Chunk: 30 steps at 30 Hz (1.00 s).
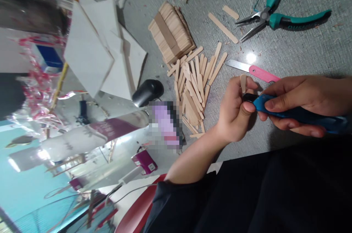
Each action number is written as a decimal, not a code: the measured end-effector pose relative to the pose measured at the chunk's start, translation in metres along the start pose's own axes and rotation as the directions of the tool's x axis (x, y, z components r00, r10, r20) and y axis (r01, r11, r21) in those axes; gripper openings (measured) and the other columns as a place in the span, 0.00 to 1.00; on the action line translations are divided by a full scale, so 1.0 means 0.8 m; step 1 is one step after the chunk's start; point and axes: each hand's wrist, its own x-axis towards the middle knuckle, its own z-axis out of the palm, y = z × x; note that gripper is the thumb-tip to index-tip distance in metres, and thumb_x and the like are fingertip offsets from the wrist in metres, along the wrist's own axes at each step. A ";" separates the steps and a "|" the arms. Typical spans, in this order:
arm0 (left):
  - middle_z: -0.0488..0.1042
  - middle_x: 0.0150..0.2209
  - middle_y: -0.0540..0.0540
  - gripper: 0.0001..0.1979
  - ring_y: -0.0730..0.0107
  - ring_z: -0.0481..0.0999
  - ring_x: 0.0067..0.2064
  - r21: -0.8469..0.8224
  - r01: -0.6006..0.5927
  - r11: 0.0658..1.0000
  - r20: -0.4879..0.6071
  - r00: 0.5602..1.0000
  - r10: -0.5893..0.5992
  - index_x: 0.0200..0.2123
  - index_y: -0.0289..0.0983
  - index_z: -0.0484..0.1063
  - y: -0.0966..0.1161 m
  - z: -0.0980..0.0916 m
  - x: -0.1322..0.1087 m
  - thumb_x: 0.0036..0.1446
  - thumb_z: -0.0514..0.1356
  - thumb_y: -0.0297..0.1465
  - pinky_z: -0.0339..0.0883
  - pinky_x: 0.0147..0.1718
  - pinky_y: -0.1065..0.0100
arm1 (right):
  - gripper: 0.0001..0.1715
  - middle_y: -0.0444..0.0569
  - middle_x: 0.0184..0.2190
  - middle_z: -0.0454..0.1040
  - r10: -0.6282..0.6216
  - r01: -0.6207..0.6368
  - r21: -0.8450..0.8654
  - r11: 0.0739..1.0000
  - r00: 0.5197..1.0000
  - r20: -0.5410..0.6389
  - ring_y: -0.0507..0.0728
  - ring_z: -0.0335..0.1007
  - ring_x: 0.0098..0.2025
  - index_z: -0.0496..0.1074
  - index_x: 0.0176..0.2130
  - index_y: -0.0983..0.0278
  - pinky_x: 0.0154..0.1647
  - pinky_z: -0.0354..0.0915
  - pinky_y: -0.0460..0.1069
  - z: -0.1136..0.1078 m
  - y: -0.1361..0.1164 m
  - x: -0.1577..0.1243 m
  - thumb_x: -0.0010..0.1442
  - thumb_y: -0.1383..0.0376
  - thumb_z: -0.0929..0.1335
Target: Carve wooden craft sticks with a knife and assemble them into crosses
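Observation:
My left hand is closed around a wooden craft stick, whose rounded end stands up between the fingers. My right hand grips a blue-handled tool with a dark tip; its exact kind is partly hidden by my fingers. That tip meets the stick at my left thumb. Just beyond my hands lies a pink-handled blade. Many loose craft sticks are heaped beside my left hand, next to a banded bundle of sticks.
Green-handled needle-nose pliers lie open beyond the hands, near a single stick and a short stick piece. A black mouse, white boards, a bottle and a purple box crowd the left side.

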 end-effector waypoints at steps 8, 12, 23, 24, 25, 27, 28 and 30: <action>0.73 0.37 0.52 0.27 0.70 0.72 0.33 0.012 -0.067 0.998 -0.038 0.997 0.068 0.61 0.45 0.74 0.004 -0.001 0.002 0.80 0.64 0.61 0.69 0.35 0.63 | 0.19 0.37 0.23 0.70 -0.031 0.032 0.032 0.999 0.998 -0.046 0.52 0.63 0.13 0.78 0.44 0.59 0.12 0.58 0.47 0.004 0.017 0.000 0.70 0.50 0.81; 0.73 0.37 0.53 0.29 0.71 0.72 0.34 0.041 -0.056 0.998 -0.059 0.997 0.059 0.59 0.45 0.74 0.005 0.000 0.000 0.79 0.64 0.63 0.69 0.37 0.64 | 0.21 0.37 0.23 0.70 -0.022 0.025 0.038 0.999 0.996 -0.090 0.51 0.60 0.13 0.77 0.44 0.59 0.12 0.57 0.47 0.010 0.022 0.000 0.70 0.48 0.81; 0.71 0.38 0.52 0.26 0.71 0.71 0.34 0.091 -0.133 0.987 -0.064 0.988 0.139 0.53 0.44 0.74 0.010 0.005 0.006 0.80 0.64 0.61 0.72 0.36 0.65 | 0.21 0.37 0.22 0.69 -0.032 0.036 0.025 0.999 0.988 -0.149 0.50 0.59 0.13 0.75 0.42 0.58 0.14 0.57 0.47 0.026 0.020 -0.005 0.72 0.48 0.80; 0.70 0.38 0.52 0.26 0.71 0.71 0.35 0.099 -0.133 0.986 -0.060 0.988 0.140 0.53 0.43 0.74 0.011 0.005 0.006 0.80 0.64 0.61 0.72 0.36 0.65 | 0.21 0.37 0.22 0.69 -0.025 0.029 0.026 0.999 0.988 -0.153 0.50 0.58 0.13 0.75 0.42 0.58 0.14 0.57 0.48 0.027 0.020 -0.004 0.73 0.49 0.80; 0.70 0.38 0.52 0.26 0.71 0.71 0.35 0.101 -0.130 0.986 -0.054 0.989 0.136 0.53 0.43 0.74 0.012 0.006 0.006 0.81 0.63 0.60 0.71 0.36 0.65 | 0.20 0.37 0.22 0.69 -0.015 0.020 0.027 0.999 0.988 -0.153 0.50 0.59 0.13 0.75 0.42 0.59 0.14 0.58 0.47 0.027 0.019 -0.005 0.73 0.49 0.80; 0.70 0.38 0.52 0.25 0.71 0.70 0.35 0.090 -0.123 0.988 -0.047 0.991 0.128 0.54 0.43 0.73 0.013 0.007 0.007 0.82 0.62 0.60 0.71 0.36 0.65 | 0.19 0.38 0.23 0.70 -0.008 0.013 0.026 1.000 0.987 -0.160 0.50 0.61 0.14 0.74 0.41 0.59 0.14 0.59 0.47 0.028 0.017 -0.006 0.74 0.51 0.80; 0.70 0.38 0.52 0.25 0.71 0.70 0.35 0.082 -0.122 0.989 -0.047 0.991 0.126 0.54 0.43 0.73 0.014 0.007 0.007 0.82 0.61 0.59 0.71 0.36 0.66 | 0.18 0.38 0.24 0.70 -0.005 0.009 0.023 1.000 0.987 -0.160 0.50 0.62 0.14 0.75 0.42 0.59 0.15 0.60 0.47 0.028 0.016 -0.007 0.74 0.52 0.80; 0.71 0.39 0.51 0.24 0.71 0.70 0.36 0.073 -0.126 0.989 -0.047 0.990 0.129 0.53 0.43 0.74 0.014 0.006 0.008 0.82 0.62 0.59 0.71 0.37 0.66 | 0.18 0.38 0.24 0.71 -0.011 0.014 0.021 1.000 0.987 -0.162 0.51 0.62 0.14 0.75 0.42 0.60 0.15 0.60 0.47 0.029 0.016 -0.008 0.75 0.53 0.79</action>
